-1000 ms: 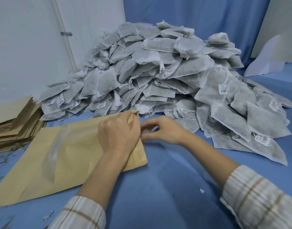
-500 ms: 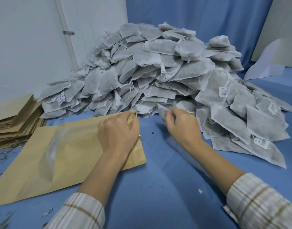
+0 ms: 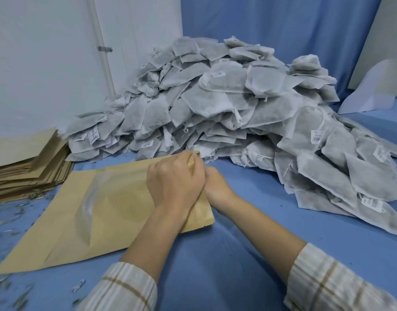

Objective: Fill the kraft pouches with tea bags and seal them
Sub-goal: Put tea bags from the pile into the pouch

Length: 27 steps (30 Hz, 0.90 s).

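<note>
Kraft pouch (image 3: 116,212) lies flat on the blue tabletop (image 3: 249,232), mouth end toward the right, bottom end toward lower left. Clear window strip (image 3: 87,212) runs across its middle.

Left hand (image 3: 175,182) sits on the mouth end, fingers curled closed around the top lip of the pouch, pinching it up off the surface near the far corner. Knuckles up, wrist over the pouch's right edge.

Right hand (image 3: 217,187) is tucked right behind and under the left hand, at the pouch mouth. Fingers are hidden by the left hand and the pouch lip, so I can't tell if it is closed on anything or how far it is in the opening. Only the back of the hand and wrist show.

Both forearms come in from the bottom of the view; plaid sleeves (image 3: 341,281) pushed up below the elbows.

Tea bag pile (image 3: 226,104): large heap of grey filter bags with strings and small white tags, just behind and to the right of the pouch, nearest bags almost touching the pouch's far corner. Pile spreads down along the right side of the tabletop.

Stack of empty pouches (image 3: 29,167) at the left edge, flat, near the working pouch but apart from it.

Loose scraps (image 3: 17,212) litter the tabletop in front of that stack and along the lower left.

White wall panel (image 3: 47,63) behind left, blue curtain (image 3: 282,25) behind the pile.
</note>
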{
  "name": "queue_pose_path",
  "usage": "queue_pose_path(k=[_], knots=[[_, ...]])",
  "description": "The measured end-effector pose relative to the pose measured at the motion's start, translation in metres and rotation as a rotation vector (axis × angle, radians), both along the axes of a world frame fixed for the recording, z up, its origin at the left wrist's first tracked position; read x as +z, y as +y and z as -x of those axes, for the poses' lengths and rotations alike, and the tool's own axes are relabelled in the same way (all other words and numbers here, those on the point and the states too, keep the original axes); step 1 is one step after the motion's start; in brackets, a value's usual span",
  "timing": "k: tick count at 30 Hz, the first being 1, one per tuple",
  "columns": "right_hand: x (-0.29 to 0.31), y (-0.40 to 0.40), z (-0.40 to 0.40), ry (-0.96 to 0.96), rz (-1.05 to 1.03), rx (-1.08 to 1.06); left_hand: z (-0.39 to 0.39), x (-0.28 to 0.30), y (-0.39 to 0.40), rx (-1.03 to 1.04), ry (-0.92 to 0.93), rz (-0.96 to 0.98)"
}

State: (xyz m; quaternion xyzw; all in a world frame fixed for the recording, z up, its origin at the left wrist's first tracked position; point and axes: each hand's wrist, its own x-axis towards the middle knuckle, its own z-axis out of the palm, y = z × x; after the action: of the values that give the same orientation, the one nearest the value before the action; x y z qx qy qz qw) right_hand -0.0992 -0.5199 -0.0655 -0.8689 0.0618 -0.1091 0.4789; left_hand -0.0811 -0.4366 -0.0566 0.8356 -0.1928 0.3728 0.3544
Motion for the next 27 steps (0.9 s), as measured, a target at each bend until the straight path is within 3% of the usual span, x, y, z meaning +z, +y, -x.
queue_pose_path(k=[5, 8, 10, 13, 17, 22, 24, 27], knots=[[0.003, 0.003, 0.004, 0.134, 0.009, 0.251, -0.006, 0.002, 0.01, 0.038, 0.001, -0.002], [-0.001, 0.005, 0.007, 0.048, -0.054, 0.337, -0.012, 0.002, 0.027, 0.059, 0.015, -0.017], [0.0, 0.004, 0.007, -0.106, -0.006, 0.266, -0.015, 0.002, 0.043, 0.042, 0.036, -0.021], [-0.003, -0.008, 0.007, -0.252, 0.324, -0.052, -0.015, 0.004, 0.058, 0.116, 0.069, 0.01], [-0.017, -0.023, 0.008, -0.187, 0.574, -0.291, -0.007, 0.007, 0.066, 0.133, 0.065, 0.012], [-0.023, -0.02, 0.0, -0.047, 0.729, -0.291, -0.001, 0.003, 0.067, 0.105, 0.013, 0.037], [-0.024, -0.021, -0.004, -0.055, 0.596, -0.298, -0.002, 0.002, 0.067, 0.103, 0.002, 0.042], [-0.019, -0.027, -0.001, -0.244, 0.151, -0.358, -0.005, 0.003, 0.068, 0.107, 0.018, 0.04]])
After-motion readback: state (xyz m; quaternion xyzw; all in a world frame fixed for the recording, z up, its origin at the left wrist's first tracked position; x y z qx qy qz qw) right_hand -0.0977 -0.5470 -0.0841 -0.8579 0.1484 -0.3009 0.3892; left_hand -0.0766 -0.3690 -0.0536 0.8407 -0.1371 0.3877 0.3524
